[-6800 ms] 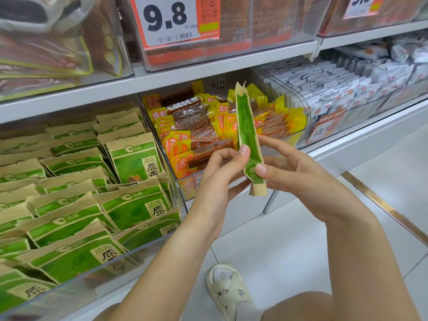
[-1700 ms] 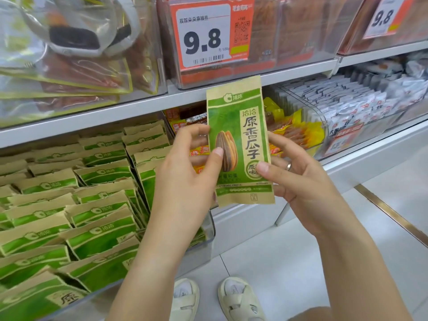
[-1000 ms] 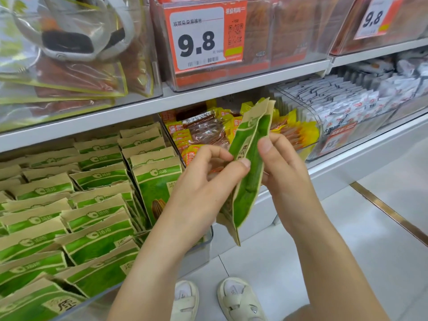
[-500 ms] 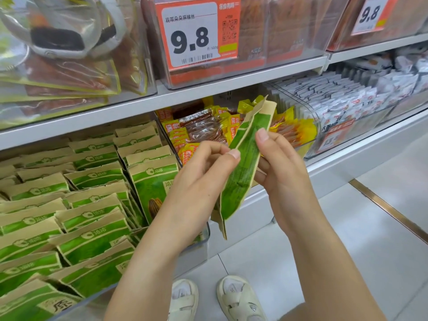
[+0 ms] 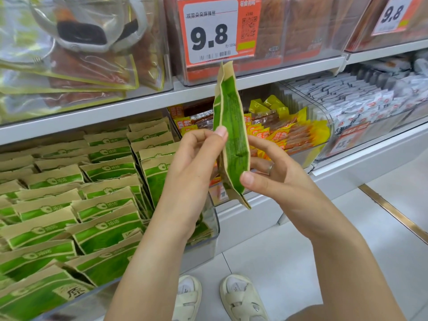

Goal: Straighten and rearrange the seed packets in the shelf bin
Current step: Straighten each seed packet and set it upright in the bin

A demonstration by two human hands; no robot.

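Green-and-kraft seed packet (image 5: 231, 135): held out of the bin, upright and edge-on to the camera, in front of the shelf edge and the orange price tag (image 5: 218, 31). Top seam points up; bottom corner hangs below both hands.

Left hand (image 5: 194, 163): fingers curled, thumb tip pinching the packet's left face about midway up.

Right hand (image 5: 275, 179): thumb pressed to the lower right face, fingers spread behind the packet; a ring shows on one finger. Both hands grip the one packet.

Shelf bin (image 5: 208, 230): clear plastic, lower left, filled with matching seed packets (image 5: 104, 205) standing in overlapping rows. Far rows look fairly even; near rows lean forward and sit askew, some corners lifted.

Neighbouring bin (image 5: 322, 126), right: yellow-and-red snack sachets, not part of the job.

Status, by judgement: partway. One packet is being flattened or squared in hand and is not yet returned. Left to do: slot it back into a row, then true up the tilted near rows.
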